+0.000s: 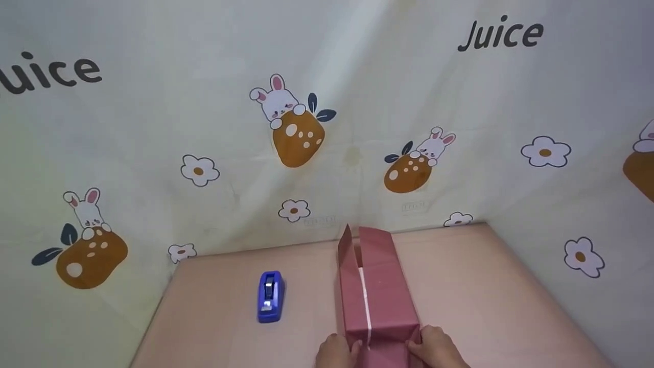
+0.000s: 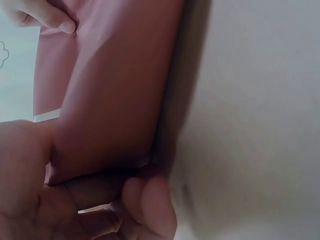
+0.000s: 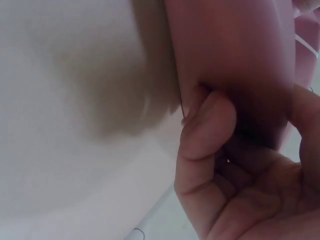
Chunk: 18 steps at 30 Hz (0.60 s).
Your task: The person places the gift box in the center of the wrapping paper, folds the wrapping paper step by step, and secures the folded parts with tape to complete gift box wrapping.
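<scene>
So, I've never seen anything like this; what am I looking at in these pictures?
No machine here: it's a person's bare left hand and right hand. The wide picture comes from a camera worn on the head; the two close-ups come from one on each wrist. On the peach table lie a blue tape dispenser and, to its right, a package in dark pink paper with a white strip along its top. Both hands hold the package's near end, one at each side.
</scene>
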Each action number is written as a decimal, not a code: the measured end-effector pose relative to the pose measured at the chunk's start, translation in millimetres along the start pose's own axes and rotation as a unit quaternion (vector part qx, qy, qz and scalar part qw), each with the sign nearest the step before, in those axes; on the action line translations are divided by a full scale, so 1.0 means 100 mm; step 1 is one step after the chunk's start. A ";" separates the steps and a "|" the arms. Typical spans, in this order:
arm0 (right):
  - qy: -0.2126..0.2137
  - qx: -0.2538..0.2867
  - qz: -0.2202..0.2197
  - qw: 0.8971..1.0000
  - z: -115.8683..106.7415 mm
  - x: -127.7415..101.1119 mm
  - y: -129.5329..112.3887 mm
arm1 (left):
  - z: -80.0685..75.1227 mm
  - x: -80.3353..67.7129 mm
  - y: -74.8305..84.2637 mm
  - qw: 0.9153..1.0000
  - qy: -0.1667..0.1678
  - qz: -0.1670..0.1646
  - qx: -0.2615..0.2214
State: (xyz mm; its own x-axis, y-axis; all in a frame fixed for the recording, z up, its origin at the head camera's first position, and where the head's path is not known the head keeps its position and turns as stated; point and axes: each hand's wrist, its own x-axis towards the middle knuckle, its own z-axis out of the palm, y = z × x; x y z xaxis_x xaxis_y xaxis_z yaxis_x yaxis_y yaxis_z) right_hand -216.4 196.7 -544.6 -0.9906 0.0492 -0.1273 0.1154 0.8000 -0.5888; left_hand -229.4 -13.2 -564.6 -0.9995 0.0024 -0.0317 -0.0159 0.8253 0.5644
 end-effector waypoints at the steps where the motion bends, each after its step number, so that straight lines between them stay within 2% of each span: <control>1: -0.008 -0.001 0.001 1.000 0.01 0.00 0.00 | 0.00 -0.01 0.00 1.000 0.009 0.002 0.009; 4: -0.025 -0.006 0.004 1.000 0.05 -0.03 0.00 | 0.02 -0.05 0.03 0.999 0.032 0.004 0.040; 10: -0.013 -0.046 0.004 0.999 0.14 -0.08 -0.06 | 0.06 -0.12 0.14 0.990 0.084 0.008 0.111; 14: 0.007 -0.098 -0.005 0.995 0.20 -0.10 -0.13 | 0.09 -0.12 0.21 0.989 0.074 -0.001 0.128; 18: 0.066 -0.147 -0.011 0.987 0.27 -0.11 -0.17 | 0.11 -0.12 0.25 0.988 0.065 -0.004 0.138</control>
State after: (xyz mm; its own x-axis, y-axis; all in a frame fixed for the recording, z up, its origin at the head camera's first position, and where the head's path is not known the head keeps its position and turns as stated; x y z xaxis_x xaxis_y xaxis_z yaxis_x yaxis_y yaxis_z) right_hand -205.4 165.9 -554.9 -0.9958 0.0914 -0.0002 0.0863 0.9396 -0.3313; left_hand -217.4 13.3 -559.3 -0.9948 -0.0619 0.0812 -0.0332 0.9479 0.3167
